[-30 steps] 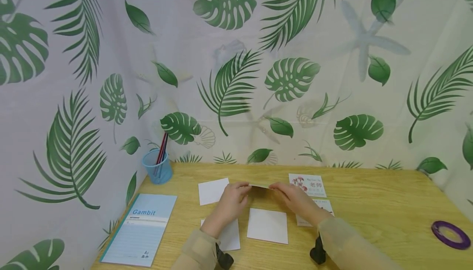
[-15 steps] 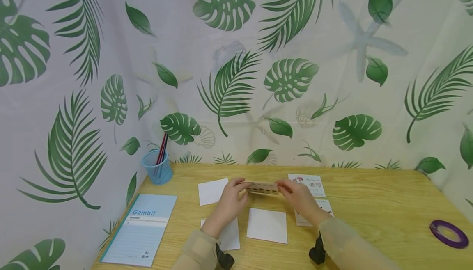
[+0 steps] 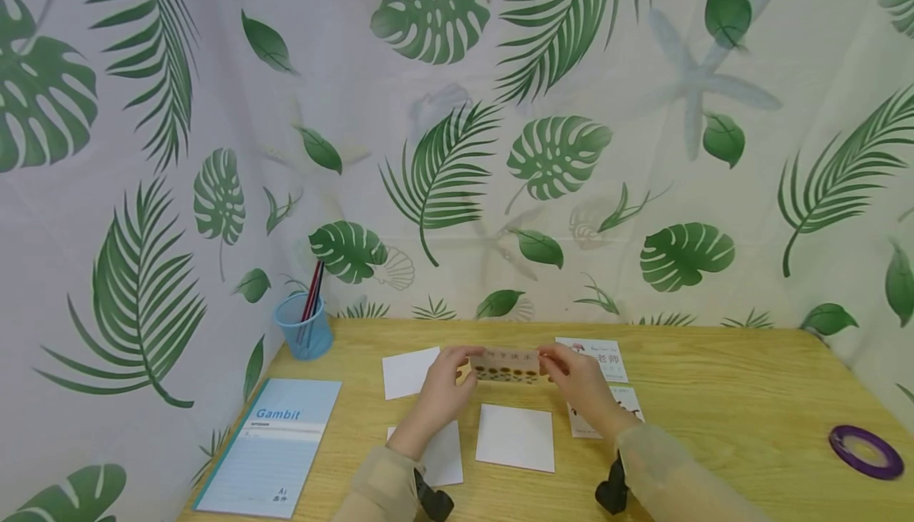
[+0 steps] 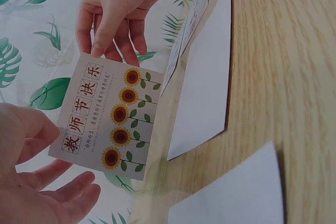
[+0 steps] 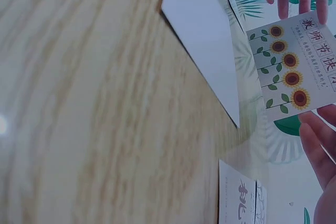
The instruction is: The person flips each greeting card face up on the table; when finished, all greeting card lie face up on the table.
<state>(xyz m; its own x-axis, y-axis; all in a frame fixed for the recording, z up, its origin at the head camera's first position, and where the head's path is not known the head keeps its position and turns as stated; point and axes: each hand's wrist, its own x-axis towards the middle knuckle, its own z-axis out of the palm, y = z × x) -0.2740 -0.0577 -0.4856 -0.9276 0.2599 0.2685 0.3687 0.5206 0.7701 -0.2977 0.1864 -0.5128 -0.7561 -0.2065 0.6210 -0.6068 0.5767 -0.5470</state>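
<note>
A greeting card point(image 4: 107, 116) printed with a row of sunflowers and red-boxed Chinese characters is held up between both hands, its printed side toward the person. My left hand point(image 3: 446, 387) pinches its left edge, and my right hand point(image 3: 581, 383) pinches the right edge. In the head view the card stands tilted above the far middle of the table. Below it lies a blank white card point(image 3: 516, 438). To the left are two more blank cards, one at the back point(image 3: 410, 372) and one in front point(image 3: 444, 454), the latter partly hidden by the left forearm.
Two printed cards lie at the right, one farther back point(image 3: 607, 357) and one nearer point(image 3: 628, 401), partly covered by the right arm. A blue notebook point(image 3: 274, 443) and a blue pen cup point(image 3: 305, 328) stand left. A purple tape roll point(image 3: 865, 452) lies far right.
The held card has tipped up from nearly edge-on, so that its sunflower side now faces the head camera. Both hands keep their places at its two edges.
</note>
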